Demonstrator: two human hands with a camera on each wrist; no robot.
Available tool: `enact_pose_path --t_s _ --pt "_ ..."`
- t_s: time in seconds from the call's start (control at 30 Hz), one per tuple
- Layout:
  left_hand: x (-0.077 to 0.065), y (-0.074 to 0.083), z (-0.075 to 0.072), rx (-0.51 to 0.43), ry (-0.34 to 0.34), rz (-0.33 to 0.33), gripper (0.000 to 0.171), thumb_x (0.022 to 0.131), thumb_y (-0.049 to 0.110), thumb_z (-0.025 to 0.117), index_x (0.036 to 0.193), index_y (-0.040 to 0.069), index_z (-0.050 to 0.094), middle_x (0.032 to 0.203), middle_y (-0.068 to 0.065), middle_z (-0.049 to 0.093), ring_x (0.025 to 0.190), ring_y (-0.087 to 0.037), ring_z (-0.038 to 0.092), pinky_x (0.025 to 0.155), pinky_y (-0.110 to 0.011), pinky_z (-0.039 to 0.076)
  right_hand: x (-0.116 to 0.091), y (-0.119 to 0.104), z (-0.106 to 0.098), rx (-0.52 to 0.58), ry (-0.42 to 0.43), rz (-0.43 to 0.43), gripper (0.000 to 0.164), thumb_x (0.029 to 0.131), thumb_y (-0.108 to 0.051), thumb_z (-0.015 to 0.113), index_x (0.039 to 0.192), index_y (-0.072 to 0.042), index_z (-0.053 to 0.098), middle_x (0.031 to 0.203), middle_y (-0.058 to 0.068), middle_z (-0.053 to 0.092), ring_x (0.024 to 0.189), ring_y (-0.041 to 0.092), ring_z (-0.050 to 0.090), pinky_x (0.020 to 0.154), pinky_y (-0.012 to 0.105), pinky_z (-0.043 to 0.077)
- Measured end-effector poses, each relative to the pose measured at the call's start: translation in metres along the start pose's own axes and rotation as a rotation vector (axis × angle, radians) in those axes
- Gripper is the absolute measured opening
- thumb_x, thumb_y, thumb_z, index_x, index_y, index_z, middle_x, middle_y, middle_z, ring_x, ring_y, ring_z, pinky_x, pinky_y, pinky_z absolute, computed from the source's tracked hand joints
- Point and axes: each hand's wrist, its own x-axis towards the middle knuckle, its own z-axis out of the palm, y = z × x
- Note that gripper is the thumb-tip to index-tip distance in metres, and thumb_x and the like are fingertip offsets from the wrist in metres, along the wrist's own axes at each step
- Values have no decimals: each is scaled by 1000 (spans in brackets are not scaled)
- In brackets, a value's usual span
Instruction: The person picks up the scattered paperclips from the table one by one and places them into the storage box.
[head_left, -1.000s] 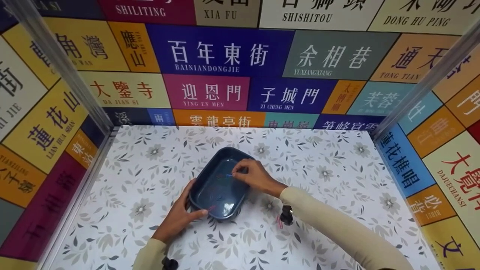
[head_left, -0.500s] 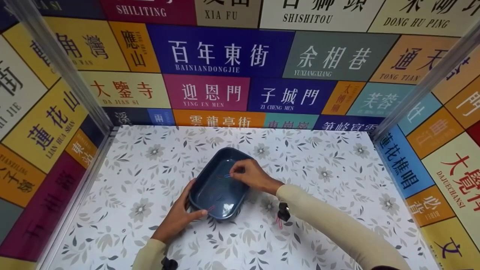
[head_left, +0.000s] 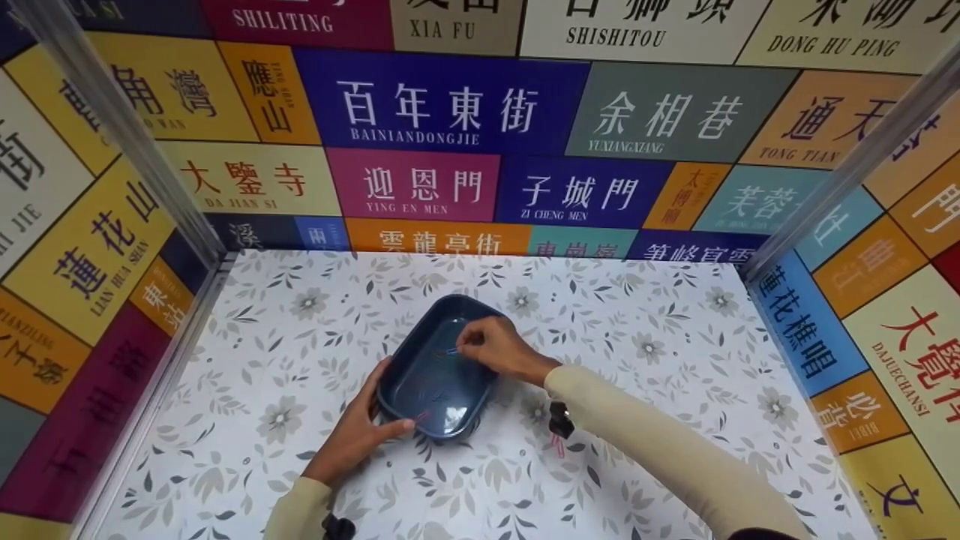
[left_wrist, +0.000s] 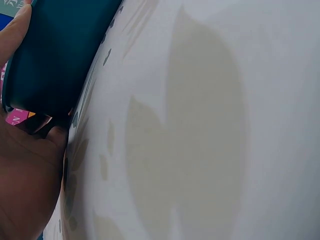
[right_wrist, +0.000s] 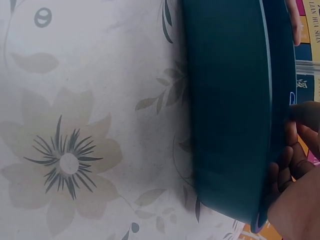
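Note:
A dark blue rectangular dish (head_left: 424,379) with rounded corners lies at a slant on the cloth. My left hand (head_left: 358,435) grips its near left side, the thumb at the rim and the fingers along the outer wall, as the left wrist view also shows around the dish wall (left_wrist: 60,55). Over the dish's right side, my right hand (head_left: 501,349) pinches a small blue paper clip (head_left: 451,351) between thumb and forefinger. In the right wrist view the clip's loop (right_wrist: 292,98) sticks out past the fingertips. A pink paper clip (head_left: 423,415) shows inside the dish near my left thumb.
Pink paper clips (head_left: 557,445) lie on the white floral cloth (head_left: 637,315) right of the dish, partly behind the black wrist device (head_left: 560,418) on the right sleeve. Walls of coloured sign panels (head_left: 450,105) enclose the back and both sides.
My right hand has shifted slightly left over the dish with the blue paper clip, and its forearm has followed. The left hand and the dish stay in place.

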Motion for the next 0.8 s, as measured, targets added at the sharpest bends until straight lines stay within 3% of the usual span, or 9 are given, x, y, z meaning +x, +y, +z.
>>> enact_pose_path --t_s 0.5,0.8 --pt "-1 1 0 -7 -1 -22 118 89 26 95 179 30 18 183 2 19 169 -25 18 135 -45 18 11 1 10 -128 9 16 11 91 1 75 90 -5 84 85 3 79 75 7 67 73 26 57" --pt "-2 1 0 -17 -4 -14 119 88 25 96 178 30 19 183 3 20 168 -24 18 134 -43 18 11 1 13 -108 -1 27 10 93 -1 75 93 -5 84 86 2 79 74 5 65 72 26 56"
